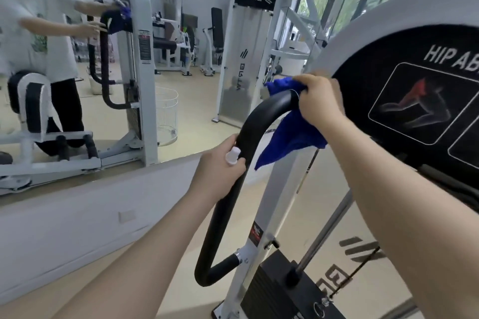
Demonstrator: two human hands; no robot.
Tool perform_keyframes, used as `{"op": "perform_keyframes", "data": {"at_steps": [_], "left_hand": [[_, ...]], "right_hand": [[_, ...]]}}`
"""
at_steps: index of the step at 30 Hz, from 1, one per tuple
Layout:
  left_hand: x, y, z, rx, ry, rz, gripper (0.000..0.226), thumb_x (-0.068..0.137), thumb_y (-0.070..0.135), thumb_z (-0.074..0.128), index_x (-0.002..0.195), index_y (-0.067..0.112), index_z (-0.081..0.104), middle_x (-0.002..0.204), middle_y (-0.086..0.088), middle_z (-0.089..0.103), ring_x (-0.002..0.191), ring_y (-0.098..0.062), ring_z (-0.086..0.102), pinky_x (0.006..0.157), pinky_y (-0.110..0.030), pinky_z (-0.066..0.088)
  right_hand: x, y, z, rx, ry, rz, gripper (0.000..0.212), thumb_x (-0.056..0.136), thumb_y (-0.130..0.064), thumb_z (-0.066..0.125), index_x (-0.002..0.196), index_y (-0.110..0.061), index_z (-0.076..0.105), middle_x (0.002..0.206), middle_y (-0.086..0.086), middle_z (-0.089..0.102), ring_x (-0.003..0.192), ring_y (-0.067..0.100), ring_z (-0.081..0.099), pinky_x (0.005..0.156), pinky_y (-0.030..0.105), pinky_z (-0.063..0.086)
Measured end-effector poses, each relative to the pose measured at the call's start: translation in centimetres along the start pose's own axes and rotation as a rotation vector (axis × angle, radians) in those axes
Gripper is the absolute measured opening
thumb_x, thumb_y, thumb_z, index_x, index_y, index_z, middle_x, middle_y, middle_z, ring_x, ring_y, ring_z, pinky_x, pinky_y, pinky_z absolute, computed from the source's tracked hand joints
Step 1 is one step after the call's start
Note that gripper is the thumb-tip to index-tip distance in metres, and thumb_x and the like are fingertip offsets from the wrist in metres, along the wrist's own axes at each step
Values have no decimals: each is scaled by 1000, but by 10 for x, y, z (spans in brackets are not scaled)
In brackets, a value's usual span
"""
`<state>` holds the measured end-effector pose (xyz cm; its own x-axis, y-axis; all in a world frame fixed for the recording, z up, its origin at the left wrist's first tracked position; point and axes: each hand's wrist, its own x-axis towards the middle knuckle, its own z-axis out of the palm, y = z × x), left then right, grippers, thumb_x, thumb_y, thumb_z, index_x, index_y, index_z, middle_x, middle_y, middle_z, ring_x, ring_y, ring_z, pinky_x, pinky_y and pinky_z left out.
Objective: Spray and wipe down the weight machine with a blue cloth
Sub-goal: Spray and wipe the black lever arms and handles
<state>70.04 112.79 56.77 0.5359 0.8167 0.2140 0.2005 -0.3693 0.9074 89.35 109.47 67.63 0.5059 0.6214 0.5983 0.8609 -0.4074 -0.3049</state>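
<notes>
The blue cloth [290, 134] is bunched over the top bend of the weight machine's black padded handle [248, 142], close under the curved white shroud [363, 33] that bears the exercise chart [414, 103]. The right hand [320, 103] has its fingers curled round the cloth and the bar together, pinching the fabric against the padding, while a loose corner hangs below the wrist. The left hand [219, 171] grips the same handle lower down, on its straight run, and holds a small white object [232, 155] against it; this may be the spray bottle's cap, though I cannot tell for sure. The cloth looks soft, light and limp, so it should fold round the tube easily and is best held in a wad in the palm, not by an edge. The handle is rigid and fixed to the white upright [261, 215], its foam covering probably slightly grippy, so the cloth is likely to drag somewhat and need firm pressure. The weight stack [274, 290] sits at the foot of the upright, and a mirror [181, 98] fills the wall to the left.
</notes>
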Motion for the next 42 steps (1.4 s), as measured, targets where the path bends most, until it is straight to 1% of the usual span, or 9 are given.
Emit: {"op": "perform_keyframes", "data": {"at_steps": [4, 11, 19, 23, 26, 28, 31, 36, 42], "left_hand": [[-1, -1, -2, -66, 2, -38, 47, 91, 18, 55, 134, 36, 46, 100, 16, 56, 86, -9, 59, 66, -17, 44], [3, -3, -1, -47, -1, -54, 45, 93, 21, 53, 135, 35, 43, 108, 17, 54, 92, -10, 56, 61, -9, 38], [-12, -28, -3, -146, 142, -124, 42, 91, 25, 54, 133, 33, 49, 121, 1, 61, 90, -16, 63, 76, -28, 50], [-25, -63, -4, -209, 247, -262, 31, 92, 21, 50, 121, 32, 56, 96, -9, 61, 66, -10, 58, 64, -27, 45], [-33, -81, -1, -203, 274, -332, 28, 90, 17, 48, 112, 29, 59, 95, -10, 65, 64, -12, 58, 67, -29, 45], [-43, -90, -1, -160, 252, -376, 28, 88, 15, 47, 109, 29, 59, 86, -9, 67, 62, -11, 58, 68, -30, 48], [-58, -103, -6, -120, 214, -398, 26, 87, 13, 48, 107, 24, 61, 71, -5, 65, 57, -12, 57, 64, -29, 46], [-65, -105, -11, -52, 201, -345, 16, 89, 18, 51, 99, 24, 62, 78, 1, 63, 60, -11, 61, 60, -26, 44], [-87, -123, -12, -9, 79, -355, 19, 90, 37, 51, 84, 23, 62, 60, 1, 63, 54, -12, 56, 62, -28, 46]], "right_hand": [[-19, -27, 8, 131, 34, -24, 44, 79, 7, 44, 110, -14, 68, 119, 8, 53, 110, 28, 48, 92, 26, 34], [-55, -34, 18, 25, 65, -416, 40, 82, 8, 48, 110, -14, 67, 127, 11, 53, 102, 38, 45, 86, 40, 37], [-53, -40, 40, 467, 329, 77, 47, 82, 8, 39, 119, -10, 61, 125, 7, 46, 112, 19, 46, 91, 12, 29], [-105, -48, 78, 270, 436, -257, 37, 83, 5, 47, 114, -10, 61, 127, 7, 41, 109, 27, 46, 93, 31, 41], [-157, -28, 120, 157, 117, -496, 23, 91, -14, 50, 108, -28, 56, 111, -25, 41, 94, 4, 40, 81, 21, 41], [-200, -6, 146, 14, -99, -693, 30, 94, -18, 39, 116, -23, 59, 114, -12, 43, 85, 1, 41, 72, 18, 42], [-212, 6, 150, -178, -90, -896, 32, 81, -4, 57, 111, -10, 62, 114, 7, 46, 73, 23, 52, 60, 32, 47], [-132, -31, 98, -269, 399, -724, 38, 83, 1, 40, 107, -15, 64, 114, 3, 41, 75, 22, 45, 62, 31, 39], [-205, -7, 171, -62, 71, -548, 40, 80, -2, 55, 116, -18, 62, 114, 5, 52, 83, 25, 56, 67, 33, 52]]}}
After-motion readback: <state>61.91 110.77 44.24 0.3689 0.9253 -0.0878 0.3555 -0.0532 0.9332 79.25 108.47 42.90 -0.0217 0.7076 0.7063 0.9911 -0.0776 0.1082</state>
